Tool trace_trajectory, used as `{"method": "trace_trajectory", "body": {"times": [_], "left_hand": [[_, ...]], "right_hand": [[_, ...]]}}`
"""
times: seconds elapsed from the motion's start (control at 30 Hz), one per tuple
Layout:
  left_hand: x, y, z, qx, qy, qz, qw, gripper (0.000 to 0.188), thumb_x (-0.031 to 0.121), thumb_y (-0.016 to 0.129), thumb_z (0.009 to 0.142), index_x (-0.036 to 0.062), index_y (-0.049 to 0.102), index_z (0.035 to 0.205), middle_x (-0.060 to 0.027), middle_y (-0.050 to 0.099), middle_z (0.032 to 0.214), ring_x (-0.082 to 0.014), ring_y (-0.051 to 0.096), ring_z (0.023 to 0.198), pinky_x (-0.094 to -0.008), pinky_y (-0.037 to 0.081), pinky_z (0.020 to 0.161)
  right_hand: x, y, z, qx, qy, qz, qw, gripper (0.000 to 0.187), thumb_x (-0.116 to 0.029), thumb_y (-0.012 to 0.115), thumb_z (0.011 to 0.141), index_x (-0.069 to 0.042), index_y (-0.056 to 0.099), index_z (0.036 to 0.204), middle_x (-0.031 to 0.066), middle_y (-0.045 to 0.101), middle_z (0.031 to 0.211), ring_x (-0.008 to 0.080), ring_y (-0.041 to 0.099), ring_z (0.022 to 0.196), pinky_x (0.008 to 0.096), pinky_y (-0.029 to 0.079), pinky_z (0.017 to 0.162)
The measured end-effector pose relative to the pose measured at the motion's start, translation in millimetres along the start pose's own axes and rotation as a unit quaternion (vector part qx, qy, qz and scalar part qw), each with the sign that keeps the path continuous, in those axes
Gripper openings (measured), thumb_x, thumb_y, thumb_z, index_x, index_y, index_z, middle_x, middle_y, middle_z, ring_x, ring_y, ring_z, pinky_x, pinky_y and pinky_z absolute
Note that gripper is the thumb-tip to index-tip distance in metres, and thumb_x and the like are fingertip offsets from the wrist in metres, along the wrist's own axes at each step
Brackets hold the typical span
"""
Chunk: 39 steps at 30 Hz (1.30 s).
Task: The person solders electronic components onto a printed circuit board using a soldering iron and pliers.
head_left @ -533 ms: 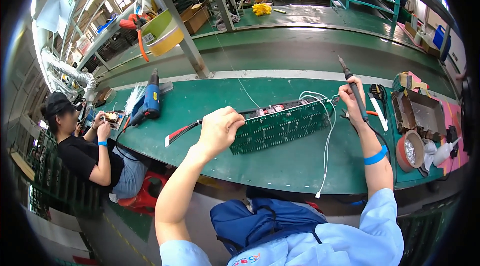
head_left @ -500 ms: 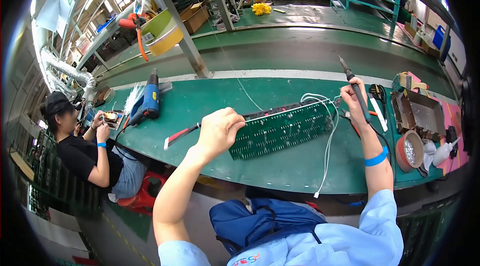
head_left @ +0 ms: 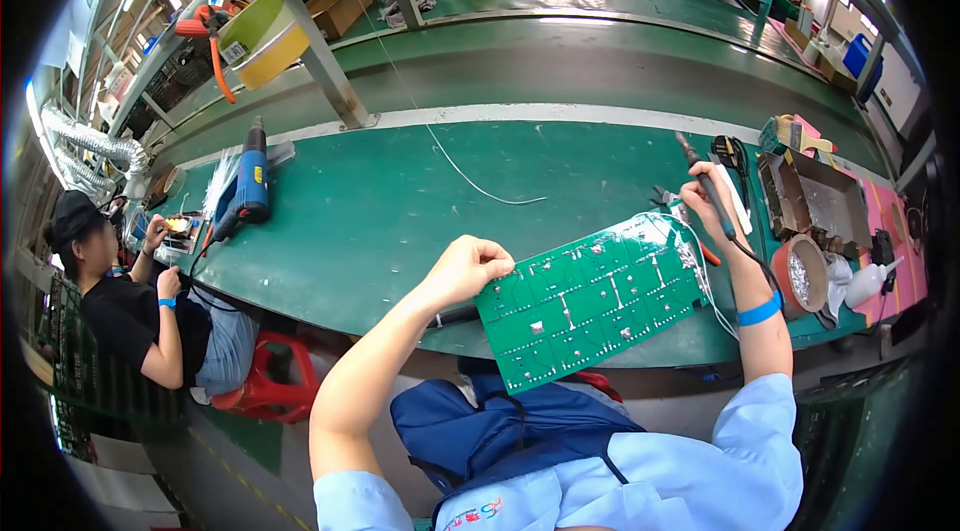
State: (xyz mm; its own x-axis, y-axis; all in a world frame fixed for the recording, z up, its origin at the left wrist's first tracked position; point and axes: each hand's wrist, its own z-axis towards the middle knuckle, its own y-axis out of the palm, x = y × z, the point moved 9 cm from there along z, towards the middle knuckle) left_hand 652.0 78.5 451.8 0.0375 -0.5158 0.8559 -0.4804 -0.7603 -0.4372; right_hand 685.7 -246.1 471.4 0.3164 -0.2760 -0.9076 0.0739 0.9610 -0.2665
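A long green circuit board point(head_left: 590, 301) is tilted near the table's front edge, its soldered face toward me. My left hand point(head_left: 468, 269) is closed on its upper left corner between thumb and fingers. My right hand point(head_left: 708, 199), by the upper right corner, is closed round a soldering iron point(head_left: 716, 193) whose tip points up and away. Whether its lower fingers also touch the board, I cannot tell. White wires point(head_left: 700, 266) loop over the board's right end. Behind the board's left edge, a dark cable-like piece point(head_left: 455, 317) shows in part.
A thin solder-like wire point(head_left: 470, 183) hangs onto the green table point(head_left: 370, 201). At left lies a blue heat gun point(head_left: 247, 189), near a seated co-worker point(head_left: 125, 301). A cardboard box point(head_left: 815, 196), a round tub point(head_left: 800, 273) and a white bottle point(head_left: 868, 283) stand at right. Pliers point(head_left: 665, 199) lie behind the board.
The board has come nearer to me and turned, so that its soldered face now shows broadly. Both hands have moved with it, and the whole view has shifted.
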Motion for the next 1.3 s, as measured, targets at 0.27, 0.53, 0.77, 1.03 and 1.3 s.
{"method": "trace_trajectory", "body": {"times": [0.27,0.53,0.77,1.03,1.3], "left_hand": [[-0.6,7.2,31.1,-0.169,0.019,0.022,0.985,0.017,0.018,0.063,0.075,0.0021,0.063,0.082,-0.0015,0.060,0.072,-0.0075,0.053,0.069,-0.0242,0.044,0.066],[40.4,-16.0,95.5,0.229,0.318,0.416,0.820,0.021,0.024,0.063,0.070,0.0072,0.061,0.083,-0.0114,0.057,0.087,-0.0269,0.056,0.081,-0.0367,0.044,0.067],[-3.6,0.2,113.0,0.015,0.101,0.433,0.896,0.014,0.019,0.061,0.071,0.0068,0.059,0.078,-0.0097,0.060,0.070,-0.0256,0.058,0.072,-0.0369,0.045,0.063],[15.8,-30.2,48.4,0.067,0.097,0.127,0.985,0.011,0.012,0.059,0.075,0.0016,0.057,0.079,-0.0050,0.056,0.062,-0.0100,0.051,0.054,-0.0258,0.041,0.049],[37.2,-29.9,33.9,0.148,0.211,0.203,0.945,0.010,0.011,0.061,0.074,0.0019,0.058,0.079,-0.0028,0.053,0.061,-0.0077,0.044,0.053,-0.0240,0.038,0.050]], "right_hand": [[-20.4,-23.4,-11.1,0.052,-0.030,0.014,0.998,0.015,-0.007,0.044,0.085,-0.002,0.044,0.099,0.0092,0.058,0.077,0.0146,0.057,0.075,0.0260,0.045,0.073],[-68.9,-40.7,-69.8,0.146,-0.042,-0.116,0.982,0.028,-0.013,0.049,0.084,-0.002,0.050,0.109,0.0028,0.048,0.075,0.0052,0.041,0.059,0.0176,0.033,0.053],[-84.3,-30.1,-89.6,0.163,-0.087,-0.073,0.980,0.026,-0.011,0.055,0.080,0.002,0.053,0.102,0.0063,0.048,0.081,0.0116,0.053,0.071,0.0211,0.043,0.064],[-80.8,-30.7,-95.5,0.177,-0.089,-0.054,0.979,0.018,-0.005,0.056,0.077,0.001,0.053,0.094,0.0047,0.052,0.075,0.0075,0.047,0.067,0.0186,0.037,0.060],[-61.6,-118.1,-137.3,0.336,-0.056,0.005,0.940,0.012,-0.007,0.058,0.079,-0.005,0.048,0.087,-0.0024,0.046,0.074,0.0033,0.041,0.061,0.0155,0.032,0.056]]}}
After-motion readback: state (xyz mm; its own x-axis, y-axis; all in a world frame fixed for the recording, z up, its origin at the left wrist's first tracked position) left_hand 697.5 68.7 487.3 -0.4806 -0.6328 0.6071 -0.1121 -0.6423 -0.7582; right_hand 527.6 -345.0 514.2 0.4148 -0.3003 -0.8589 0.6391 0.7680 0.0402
